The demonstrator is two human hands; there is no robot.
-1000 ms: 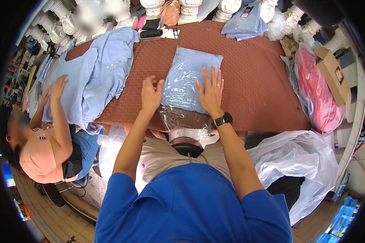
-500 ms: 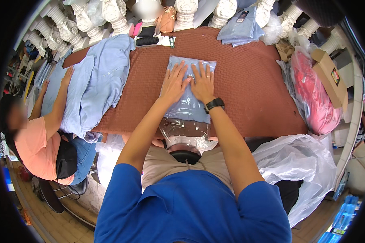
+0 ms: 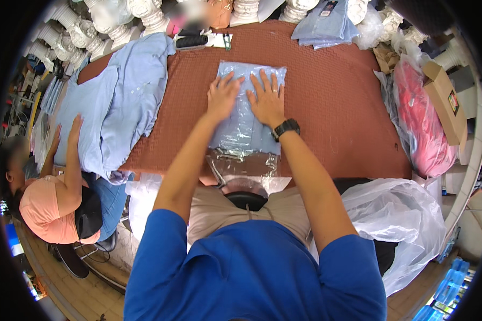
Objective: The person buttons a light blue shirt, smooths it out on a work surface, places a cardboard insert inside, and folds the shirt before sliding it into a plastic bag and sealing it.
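Observation:
A folded light blue shirt (image 3: 246,125) lies in a clear plastic bag on the brown-covered table in front of me. The bag's loose end (image 3: 245,166) hangs over the near table edge toward my lap. On the upper left part of the bag rests my left hand (image 3: 223,97), slightly blurred, its fingers apart and a little bent. My right hand (image 3: 268,100) lies flat on the upper right part, fingers spread, with a ring and a black wristwatch (image 3: 286,128). Neither hand grips anything.
To the left, a co-worker (image 3: 53,203) has both hands on spread light blue shirts (image 3: 128,96). Black thread (image 3: 191,41) lies at the back, bagged shirts (image 3: 326,27) at the back right. Pink bagged goods (image 3: 418,117) and a cardboard box (image 3: 445,104) stand right. White pedestals (image 3: 144,13) line the far side.
My left hand has shifted to the left, away from the right one, its fingers more bent. My right hand stays spread on the bag. The co-worker's hands have drawn back along the shirt.

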